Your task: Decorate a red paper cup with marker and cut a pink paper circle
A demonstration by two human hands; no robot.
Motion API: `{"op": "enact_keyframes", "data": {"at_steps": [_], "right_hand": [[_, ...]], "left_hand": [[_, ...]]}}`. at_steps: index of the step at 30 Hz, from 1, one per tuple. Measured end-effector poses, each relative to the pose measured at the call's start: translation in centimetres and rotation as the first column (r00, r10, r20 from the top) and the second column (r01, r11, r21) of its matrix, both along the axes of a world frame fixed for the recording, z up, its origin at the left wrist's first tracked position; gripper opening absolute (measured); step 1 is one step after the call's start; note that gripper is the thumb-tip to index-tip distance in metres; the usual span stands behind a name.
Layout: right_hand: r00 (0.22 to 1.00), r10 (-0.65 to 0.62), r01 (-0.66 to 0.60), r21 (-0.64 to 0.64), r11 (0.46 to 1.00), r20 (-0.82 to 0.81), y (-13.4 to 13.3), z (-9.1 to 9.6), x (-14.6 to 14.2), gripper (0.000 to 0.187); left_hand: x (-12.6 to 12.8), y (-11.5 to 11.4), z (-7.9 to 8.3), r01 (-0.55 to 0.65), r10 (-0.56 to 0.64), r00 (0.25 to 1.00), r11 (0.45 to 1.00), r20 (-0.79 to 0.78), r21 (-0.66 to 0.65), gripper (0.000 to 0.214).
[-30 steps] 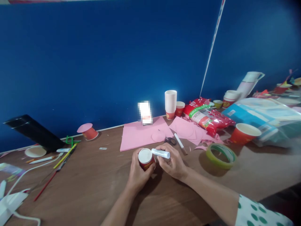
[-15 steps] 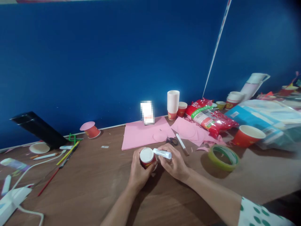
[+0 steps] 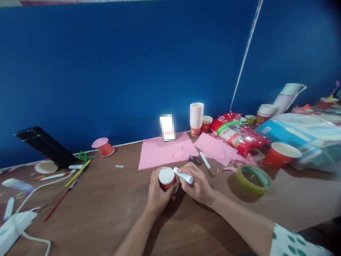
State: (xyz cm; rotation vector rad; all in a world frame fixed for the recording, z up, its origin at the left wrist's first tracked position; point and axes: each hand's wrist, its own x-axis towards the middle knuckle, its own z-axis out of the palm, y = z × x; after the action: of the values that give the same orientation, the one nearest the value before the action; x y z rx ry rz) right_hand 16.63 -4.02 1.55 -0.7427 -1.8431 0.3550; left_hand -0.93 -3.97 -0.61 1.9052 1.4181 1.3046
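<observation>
My left hand (image 3: 157, 193) is wrapped round a red paper cup (image 3: 167, 177), which stands upside down with its white base facing up. A white glue stick (image 3: 184, 176) is pinched in my right hand (image 3: 198, 186), its tip against or very close to the edge of the cup's base. Just beyond the hands lie pink paper sheets (image 3: 157, 154) with a cut pink paper circle (image 3: 182, 154) on top. Black-handled scissors (image 3: 195, 160) and a white marker (image 3: 206, 163) rest beyond my right hand.
A roll of yellow-green tape (image 3: 241, 183) and a red paper cup (image 3: 279, 160) stand to the right, near a red plastic packet (image 3: 239, 133). At left are a black bottle (image 3: 45, 145), a pink-topped cup (image 3: 104, 148), brushes and a white power strip (image 3: 16, 231).
The glue stick has tilted slightly, its rear end lower in my right hand. My left hand keeps the cup in the same place. The view has shifted a little.
</observation>
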Motion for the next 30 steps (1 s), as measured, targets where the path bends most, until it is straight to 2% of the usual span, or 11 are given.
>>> {"op": "enact_keyframes", "data": {"at_steps": [7, 14, 24, 30], "right_hand": [[0.999, -0.035, 0.035, -0.028, 0.999, -0.007, -0.07, 0.05, -0.06, 0.033], [0.998, -0.019, 0.018, -0.02, 1.0, -0.055, -0.28, 0.29, -0.2, 0.029], [0.997, -0.047, 0.042, -0.085, 0.995, -0.068, -0.25, 0.21, -0.26, 0.021], [0.999, -0.007, 0.001, -0.118, 0.993, -0.051, -0.32, 0.02, -0.39, 0.02]], "left_hand": [[0.0, 0.05, -0.26, -0.021, 0.021, 1.0, 1.0, -0.001, 0.012, 0.052], [0.17, -0.16, 0.3, -0.061, 0.062, 0.998, 0.997, 0.011, -0.042, 0.05], [-0.24, -0.1, 0.22, -0.001, 0.005, 0.998, 0.998, 0.055, -0.07, 0.052], [-0.16, -0.12, 0.58, 0.039, -0.031, 0.995, 0.996, 0.09, -0.085, 0.053]]}}
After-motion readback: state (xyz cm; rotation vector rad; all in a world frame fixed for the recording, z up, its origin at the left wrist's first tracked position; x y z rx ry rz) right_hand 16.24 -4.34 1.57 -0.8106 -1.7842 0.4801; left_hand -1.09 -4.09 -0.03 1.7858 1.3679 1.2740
